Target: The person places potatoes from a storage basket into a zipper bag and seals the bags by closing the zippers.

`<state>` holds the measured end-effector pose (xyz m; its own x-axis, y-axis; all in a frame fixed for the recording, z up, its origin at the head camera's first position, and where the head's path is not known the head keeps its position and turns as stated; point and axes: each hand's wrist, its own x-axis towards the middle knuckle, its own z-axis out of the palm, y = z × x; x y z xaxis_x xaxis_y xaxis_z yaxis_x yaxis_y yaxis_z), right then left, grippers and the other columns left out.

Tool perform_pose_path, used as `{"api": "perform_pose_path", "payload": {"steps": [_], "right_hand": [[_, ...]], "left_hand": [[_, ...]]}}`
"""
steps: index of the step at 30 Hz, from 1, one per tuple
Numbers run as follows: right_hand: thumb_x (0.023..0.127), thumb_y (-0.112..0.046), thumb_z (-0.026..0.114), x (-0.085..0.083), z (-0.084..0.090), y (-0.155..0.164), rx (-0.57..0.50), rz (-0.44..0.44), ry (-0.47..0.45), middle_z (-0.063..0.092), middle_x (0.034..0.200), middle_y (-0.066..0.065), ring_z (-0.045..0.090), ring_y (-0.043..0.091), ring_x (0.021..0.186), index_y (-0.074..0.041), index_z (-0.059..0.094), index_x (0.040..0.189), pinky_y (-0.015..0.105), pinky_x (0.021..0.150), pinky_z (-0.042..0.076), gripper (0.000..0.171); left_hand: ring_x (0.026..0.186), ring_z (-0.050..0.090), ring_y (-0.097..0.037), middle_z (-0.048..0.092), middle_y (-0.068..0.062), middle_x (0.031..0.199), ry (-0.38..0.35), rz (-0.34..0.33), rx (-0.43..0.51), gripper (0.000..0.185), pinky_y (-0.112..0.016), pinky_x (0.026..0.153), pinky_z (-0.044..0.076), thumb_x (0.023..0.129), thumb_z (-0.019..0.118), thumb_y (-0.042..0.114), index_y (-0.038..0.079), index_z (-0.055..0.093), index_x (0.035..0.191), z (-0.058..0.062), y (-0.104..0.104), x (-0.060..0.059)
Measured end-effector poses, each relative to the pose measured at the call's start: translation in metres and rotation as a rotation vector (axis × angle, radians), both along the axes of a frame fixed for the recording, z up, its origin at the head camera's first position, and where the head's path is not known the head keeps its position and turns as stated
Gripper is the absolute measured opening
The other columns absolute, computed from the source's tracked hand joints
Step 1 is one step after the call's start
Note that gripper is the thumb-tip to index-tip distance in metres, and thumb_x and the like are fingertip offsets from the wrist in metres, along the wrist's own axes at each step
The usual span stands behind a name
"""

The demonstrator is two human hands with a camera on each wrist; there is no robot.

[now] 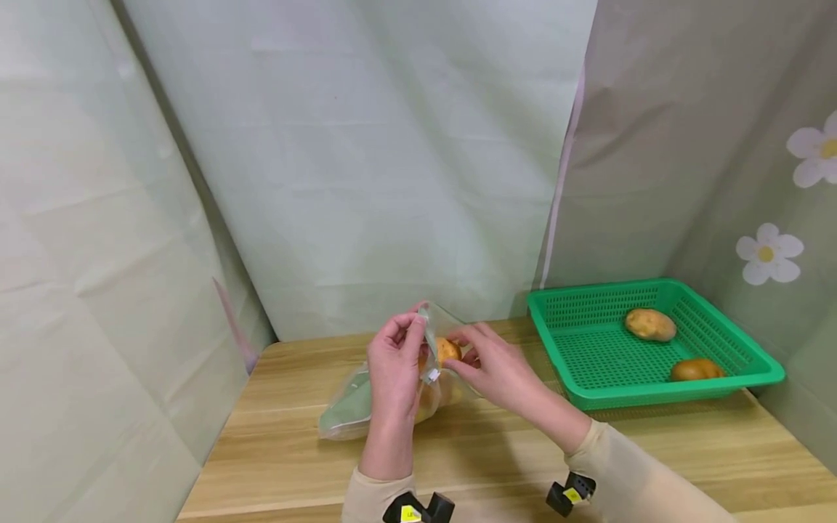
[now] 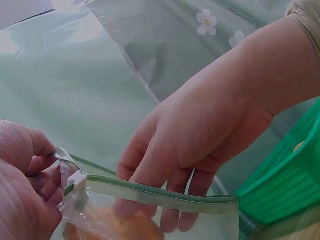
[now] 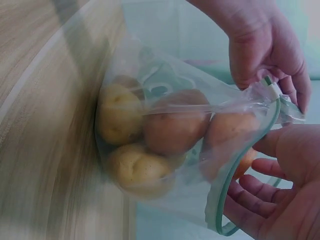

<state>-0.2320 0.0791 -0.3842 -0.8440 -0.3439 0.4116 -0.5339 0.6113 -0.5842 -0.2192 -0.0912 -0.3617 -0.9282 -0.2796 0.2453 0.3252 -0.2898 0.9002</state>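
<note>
A clear zip bag [image 1: 348,408] with a green-edged mouth stands on the table. Through its side, in the right wrist view, show a pale potato [image 3: 120,117], another pale potato [image 3: 139,170] and a browner potato [image 3: 177,125]. My left hand [image 1: 395,356] pinches the bag's rim beside the white slider [image 2: 76,182]. Reaching into the open mouth, my right hand [image 1: 493,363] has thumb and fingers around an orange-brown potato [image 1: 448,351] just inside. The bag film partly veils those fingertips.
To the right, a green plastic basket [image 1: 575,396] holds one potato [image 1: 650,325] near its back and another potato [image 1: 697,370] near its front right corner. The wooden table [image 1: 275,436] meets hanging cloth [image 1: 392,181] behind and at both sides.
</note>
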Motion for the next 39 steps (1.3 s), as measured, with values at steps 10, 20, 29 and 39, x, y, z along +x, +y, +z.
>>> {"api": "perform_pose_path", "payload": {"steps": [10, 20, 29, 39], "right_hand": [[0.098, -0.014, 0.087, -0.004, -0.002, -0.003, 0.042, -0.011, 0.077, 0.075, 0.097, -0.007, 0.073, 0.009, 0.086, -0.016, 0.077, 0.11, 0.036, 0.078, 0.063, 0.016], [0.104, -0.002, 0.075, -0.002, -0.003, 0.002, 0.092, 0.133, 0.011, 0.08, 0.124, 0.003, 0.078, 0.021, 0.104, -0.015, 0.079, 0.134, 0.036, 0.087, 0.065, 0.033], [0.105, -0.003, 0.074, 0.002, 0.001, 0.021, 0.089, 0.141, 0.034, 0.08, 0.127, 0.004, 0.078, 0.019, 0.104, -0.014, 0.079, 0.135, 0.039, 0.087, 0.065, 0.032], [0.104, -0.011, 0.079, 0.008, 0.006, 0.059, 0.135, -0.003, 0.145, 0.076, 0.133, 0.002, 0.076, 0.024, 0.109, -0.015, 0.076, 0.138, 0.049, 0.087, 0.065, 0.034]], "left_hand": [[0.085, 0.066, -0.011, 0.077, -0.012, 0.132, 0.022, 0.009, 0.008, 0.011, -0.02, 0.066, 0.054, 0.105, 0.075, 0.005, -0.006, 0.076, 0.103, 0.002, 0.0, 0.001], [0.088, 0.07, -0.012, 0.077, -0.014, 0.132, 0.034, 0.01, -0.002, 0.013, -0.021, 0.068, 0.056, 0.106, 0.074, 0.005, -0.007, 0.075, 0.104, 0.001, -0.001, 0.001], [0.091, 0.071, -0.014, 0.078, -0.011, 0.132, 0.028, 0.02, -0.018, 0.016, -0.022, 0.068, 0.057, 0.106, 0.075, 0.007, -0.008, 0.075, 0.106, 0.001, -0.001, 0.003], [0.084, 0.067, -0.013, 0.077, -0.012, 0.133, 0.039, 0.007, -0.011, 0.017, -0.021, 0.068, 0.056, 0.105, 0.076, 0.006, -0.011, 0.074, 0.107, -0.002, -0.001, 0.003]]}}
